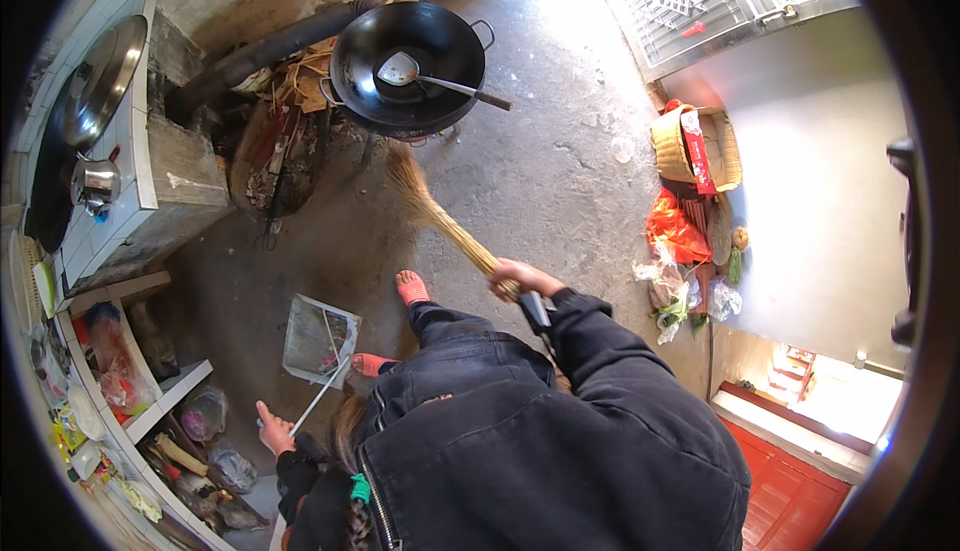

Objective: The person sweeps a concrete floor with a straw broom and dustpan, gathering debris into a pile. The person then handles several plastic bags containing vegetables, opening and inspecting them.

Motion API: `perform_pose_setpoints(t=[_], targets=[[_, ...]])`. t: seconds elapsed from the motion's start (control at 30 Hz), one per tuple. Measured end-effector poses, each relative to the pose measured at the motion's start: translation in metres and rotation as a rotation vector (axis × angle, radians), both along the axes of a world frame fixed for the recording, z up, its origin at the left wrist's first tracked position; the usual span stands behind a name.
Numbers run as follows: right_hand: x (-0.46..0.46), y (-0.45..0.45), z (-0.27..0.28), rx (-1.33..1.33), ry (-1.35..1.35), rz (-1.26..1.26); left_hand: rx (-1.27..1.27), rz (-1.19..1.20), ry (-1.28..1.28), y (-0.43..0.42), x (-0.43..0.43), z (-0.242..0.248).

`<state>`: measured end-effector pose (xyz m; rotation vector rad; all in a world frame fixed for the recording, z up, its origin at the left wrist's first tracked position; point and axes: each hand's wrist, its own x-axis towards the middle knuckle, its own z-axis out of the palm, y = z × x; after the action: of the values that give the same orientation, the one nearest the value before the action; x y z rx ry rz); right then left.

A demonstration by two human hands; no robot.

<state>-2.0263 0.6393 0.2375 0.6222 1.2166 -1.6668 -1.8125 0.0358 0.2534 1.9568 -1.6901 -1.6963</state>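
Note:
My right hand [520, 279] is closed around the bound upper part of a straw broom [457, 234]. The broom's bristles reach the concrete floor just below a black wok. Down at the left, my left hand [276, 428] holds the white handle of a dustpan [300, 341] that lies on the floor beside my feet, with some debris in it. The left index finger points out along the grip. A large wok [382, 25] with two loop handles stands ahead, and a metal spatula [399, 69] with a wooden grip rests across it.
A tiled stove [139, 176] with a metal lid [109, 85] and a kettle [97, 182] is at the left. Firewood fills a worn basket [270, 168] beside it. Low shelves hold bags at the lower left. A wicker basket [673, 147] and plastic bags [675, 232] line the right wall.

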Motion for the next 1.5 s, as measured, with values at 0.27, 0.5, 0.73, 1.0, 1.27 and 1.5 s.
perform_pose_setpoints(t=[0.27,0.5,0.73,1.0,1.27,1.5], targets=[[0.056,0.059,-0.017,0.15,-0.141,-0.215,0.031,0.047,-0.012,0.016,0.009,-0.018],[-0.082,0.016,-0.091,0.045,-0.096,-0.135,0.016,0.071,0.062,0.034,0.001,-0.008],[-0.121,-0.097,-0.082,-0.033,0.464,0.284,0.069,-0.005,0.079,0.038,-0.025,-0.043],[-0.014,-0.046,-0.029,0.161,0.083,0.14,0.035,-0.081,0.089,0.044,0.005,-0.075],[-0.008,-0.051,-0.061,-0.034,-0.602,-0.098,-0.029,0.009,-0.019,0.087,0.108,-0.065],[0.093,-0.121,-0.001,-0.228,0.098,0.386,0.098,0.171,-0.073,0.152,0.26,-0.055]])
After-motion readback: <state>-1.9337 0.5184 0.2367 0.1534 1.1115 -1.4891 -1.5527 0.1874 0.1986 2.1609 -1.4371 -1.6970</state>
